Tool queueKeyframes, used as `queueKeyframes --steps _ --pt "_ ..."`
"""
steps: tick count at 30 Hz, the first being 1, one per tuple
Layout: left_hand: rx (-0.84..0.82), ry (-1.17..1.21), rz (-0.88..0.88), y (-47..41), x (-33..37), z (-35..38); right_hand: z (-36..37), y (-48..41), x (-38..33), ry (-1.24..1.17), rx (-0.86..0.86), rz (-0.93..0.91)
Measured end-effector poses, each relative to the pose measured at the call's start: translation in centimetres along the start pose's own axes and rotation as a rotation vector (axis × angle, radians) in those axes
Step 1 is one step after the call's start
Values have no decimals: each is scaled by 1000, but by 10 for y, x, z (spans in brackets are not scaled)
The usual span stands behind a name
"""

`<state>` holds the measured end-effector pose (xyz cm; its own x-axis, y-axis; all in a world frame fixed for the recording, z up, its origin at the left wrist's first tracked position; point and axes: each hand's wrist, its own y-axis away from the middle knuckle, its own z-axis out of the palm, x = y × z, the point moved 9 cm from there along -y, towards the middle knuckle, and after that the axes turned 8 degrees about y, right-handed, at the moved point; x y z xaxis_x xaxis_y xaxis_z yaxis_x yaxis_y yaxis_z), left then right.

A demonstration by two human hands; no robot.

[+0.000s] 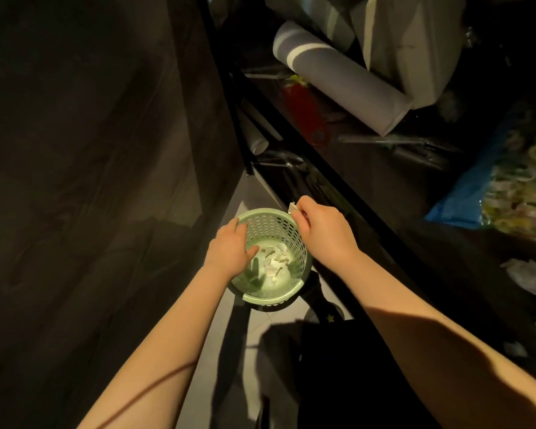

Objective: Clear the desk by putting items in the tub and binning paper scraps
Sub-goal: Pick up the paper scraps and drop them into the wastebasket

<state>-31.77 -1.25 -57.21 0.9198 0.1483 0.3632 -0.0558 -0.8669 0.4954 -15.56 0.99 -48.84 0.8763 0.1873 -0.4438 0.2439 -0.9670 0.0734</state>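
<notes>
Hands over pale green perforated plastic bin point(270, 297), standing on the floor.
Left hand point(229, 246) loose-fingered at left rim, contact unclear; white paper scraps point(276, 258) inside bin; right hand point(322, 230) pinches small white paper scrap point(292, 208) above far rim.

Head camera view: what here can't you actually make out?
1. Paper scrap: mostly hidden inside the right hand, head view.
2. Left hand: its own back hides whether it grips the green bin by the rim.
3. Red object beside the grey roll: too dim and blurred to name.
</notes>
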Motion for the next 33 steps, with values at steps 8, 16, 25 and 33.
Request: queueKeyframes --steps 8,16,25,33 --pt "126 18 21 27 -16 -43 40 -12 -22 138 -150 -99" --pt "167 -17 46 40 -24 -58 94 -29 -51 249 -331 -230" --pt "50 -69 4 36 -39 -41 135 -17 -36 395 -600 -231" --pt "3 -101 -8 42 -28 -45 100 -17 -15 386 -634 -96"
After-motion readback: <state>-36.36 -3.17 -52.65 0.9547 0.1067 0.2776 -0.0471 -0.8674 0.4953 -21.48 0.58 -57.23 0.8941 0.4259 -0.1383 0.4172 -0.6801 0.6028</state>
